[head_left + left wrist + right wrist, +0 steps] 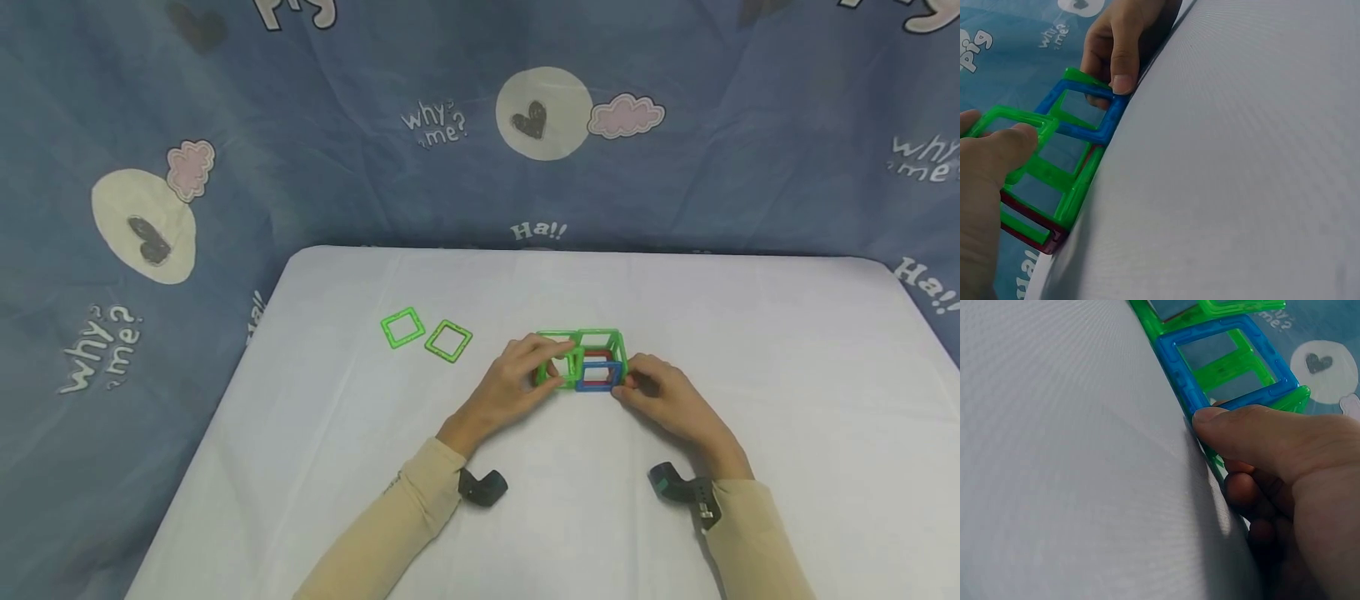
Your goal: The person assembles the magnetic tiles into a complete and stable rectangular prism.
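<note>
A box-like build of green magnetic frame tiles point(600, 332) stands on the white table, with a red tile point(597, 353) among them. On its near right side is a blue square tile point(1204, 330). My left hand point(513, 375) is at the build's left part, thumb and fingers pinching a green square tile point(1022, 114) at its front. From the right, my right hand point(667, 396) grips the lower corner of the blue tile, its thumb on the front and fingers behind. The far sides of the build are partly hidden.
Two loose green square tiles, one farther left point(387, 335) and one closer to the build point(438, 354), lie flat on the table point(570, 517). A blue printed cloth point(360, 167) hangs behind. Dark cameras sit at the left wrist point(483, 489) and right wrist point(672, 483).
</note>
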`<state>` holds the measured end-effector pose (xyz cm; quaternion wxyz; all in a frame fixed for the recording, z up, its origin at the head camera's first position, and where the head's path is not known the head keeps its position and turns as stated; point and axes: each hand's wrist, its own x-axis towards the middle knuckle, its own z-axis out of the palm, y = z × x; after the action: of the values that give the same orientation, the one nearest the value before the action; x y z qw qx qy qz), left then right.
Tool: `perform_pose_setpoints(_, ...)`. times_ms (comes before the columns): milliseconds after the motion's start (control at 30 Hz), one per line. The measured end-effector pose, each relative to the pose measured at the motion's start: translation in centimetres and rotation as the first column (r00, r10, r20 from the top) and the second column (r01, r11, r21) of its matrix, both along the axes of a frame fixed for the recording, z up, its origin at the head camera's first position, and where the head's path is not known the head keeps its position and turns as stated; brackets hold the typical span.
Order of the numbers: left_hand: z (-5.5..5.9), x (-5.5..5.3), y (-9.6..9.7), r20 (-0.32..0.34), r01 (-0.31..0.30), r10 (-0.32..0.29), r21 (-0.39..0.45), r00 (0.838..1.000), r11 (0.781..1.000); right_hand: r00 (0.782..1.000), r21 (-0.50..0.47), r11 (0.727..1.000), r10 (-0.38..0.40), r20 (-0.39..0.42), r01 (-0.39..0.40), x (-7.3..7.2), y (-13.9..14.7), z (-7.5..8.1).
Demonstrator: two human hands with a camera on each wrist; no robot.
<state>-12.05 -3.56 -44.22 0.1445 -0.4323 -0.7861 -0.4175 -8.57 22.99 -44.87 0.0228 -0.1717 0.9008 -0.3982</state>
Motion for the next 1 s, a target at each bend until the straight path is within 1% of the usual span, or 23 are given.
perform_pose_setpoints(167,0.06,0.10,-0.10,0.000,0.022,-0.022,-0.013,1.000,1.000,1.000,-0.002,1.000,-0.002,0.019,0.002,0.07,-0.18,0.08)
perform_pose_setpoints(267,0.05,0.15,-0.17,-0.019,0.004,-0.004,-0.033,1.000,0.999,1.000,0.003,1.000,-0.005,0.021,0.005,0.12,-0.22,0.11)
perform_pose_setpoints(400,-0.02,0.23,-0.27,-0.028,-0.026,0.025,-0.047,0.999,0.999,1.000,0.002,1.000,-0.005,0.019,0.005,0.14,-0.25,0.08)
perform_pose_setpoints(533,-0.13,0.22,-0.30,-0.029,-0.037,0.035,-0.048,0.999,0.998,1.000,-0.001,1.000,-0.007,0.023,0.007,0.12,-0.19,-0.02)
perform_pose_setpoints(767,-0.23,0.14,-0.18,-0.028,-0.042,0.041,-0.045,0.999,0.998,1.000,-0.003,1.000,-0.002,0.004,0.002,0.09,-0.17,0.06)
perform_pose_setpoints(1000,-0.07,0.13,-0.01,-0.064,-0.075,0.071,-0.068,0.995,0.995,1.000,-0.003,1.000,-0.011,0.010,0.011,0.06,-0.20,0.24)
